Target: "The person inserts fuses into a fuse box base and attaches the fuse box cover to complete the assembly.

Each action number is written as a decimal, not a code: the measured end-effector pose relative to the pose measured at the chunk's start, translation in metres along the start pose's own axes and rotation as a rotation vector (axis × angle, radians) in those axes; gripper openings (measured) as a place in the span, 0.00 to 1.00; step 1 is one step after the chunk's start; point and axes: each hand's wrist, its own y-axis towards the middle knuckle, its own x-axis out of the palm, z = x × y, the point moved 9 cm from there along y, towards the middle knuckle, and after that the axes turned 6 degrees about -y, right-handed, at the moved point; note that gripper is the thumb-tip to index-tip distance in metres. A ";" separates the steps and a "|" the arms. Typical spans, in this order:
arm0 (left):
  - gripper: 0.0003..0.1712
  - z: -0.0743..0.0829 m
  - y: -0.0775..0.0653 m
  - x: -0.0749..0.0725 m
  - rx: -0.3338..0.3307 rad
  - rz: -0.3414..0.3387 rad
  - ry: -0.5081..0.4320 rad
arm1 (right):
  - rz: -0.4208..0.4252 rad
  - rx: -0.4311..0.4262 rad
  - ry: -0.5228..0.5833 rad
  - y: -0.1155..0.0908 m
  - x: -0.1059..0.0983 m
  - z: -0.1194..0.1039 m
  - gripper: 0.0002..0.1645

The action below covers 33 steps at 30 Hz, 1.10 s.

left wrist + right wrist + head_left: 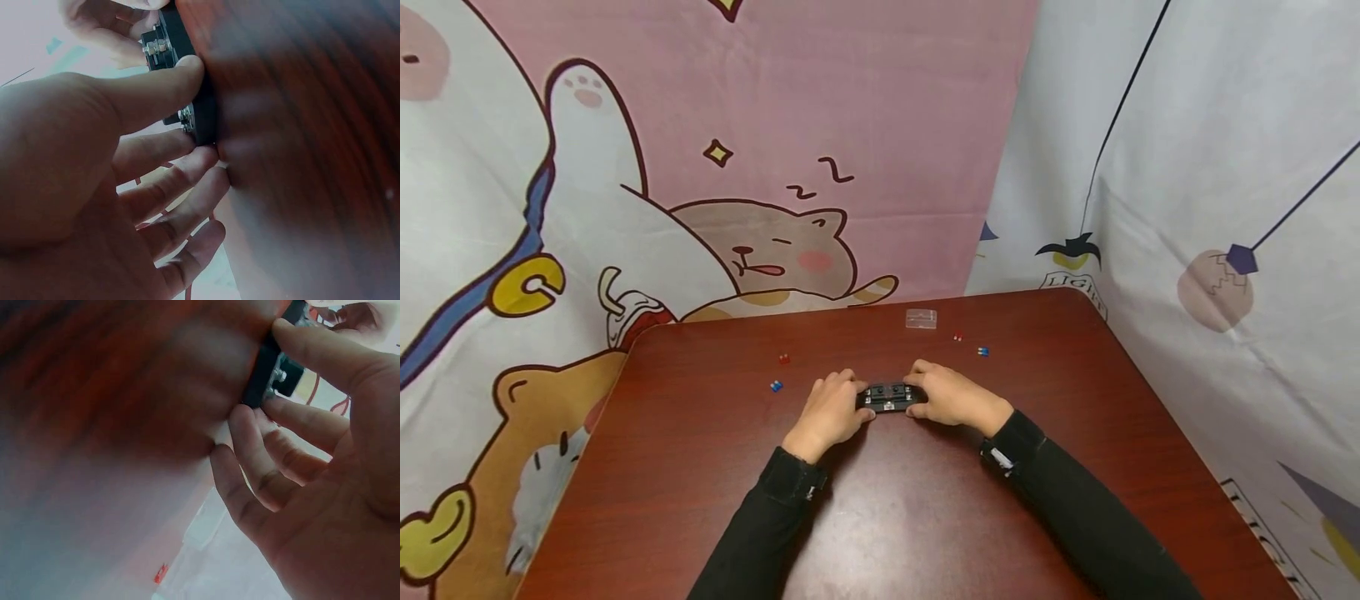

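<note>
A black block with metal screw terminals [891, 406] lies flat on the table, between both hands. My left hand [831, 410] grips its left end, thumb on the near side and fingers at the far side and end. On the right end, my right hand [953, 396] holds it the same way. The left wrist view shows the left thumb [187, 72] pressed on the block's black side [205, 115]. In the right wrist view, bright screws stand out from the block [259, 378], and the lower fingers touch the table. Fingers hide both ends of the block.
Beyond the left hand lie small red pieces [784, 358] and small blue pieces [777, 386]. Past the right hand are more red pieces [957, 337] and blue pieces [982, 352]. A clear plastic box [921, 318] sits near the far edge of the brown table [700, 467]. Printed cloth hangs behind.
</note>
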 end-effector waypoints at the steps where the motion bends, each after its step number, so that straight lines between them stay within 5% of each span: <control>1: 0.30 0.001 0.000 -0.001 -0.002 0.005 -0.001 | 0.000 0.001 0.010 -0.001 -0.003 0.001 0.32; 6: 0.30 0.003 0.001 -0.001 -0.013 0.003 -0.008 | 0.040 0.058 0.027 -0.011 -0.027 0.026 0.24; 12: 0.31 0.002 0.000 0.002 -0.009 -0.011 -0.016 | 0.133 0.245 0.021 -0.022 -0.061 0.086 0.16; 18: 0.30 -0.005 -0.001 0.000 -0.022 0.005 0.007 | 0.164 0.333 -0.006 -0.001 -0.074 0.128 0.14; 25: 0.30 -0.003 -0.003 0.002 -0.001 0.007 -0.002 | 0.075 0.346 -0.031 0.023 -0.063 0.145 0.13; 33: 0.30 -0.002 -0.002 0.001 0.004 0.019 0.006 | 0.076 0.352 -0.059 0.036 -0.059 0.148 0.14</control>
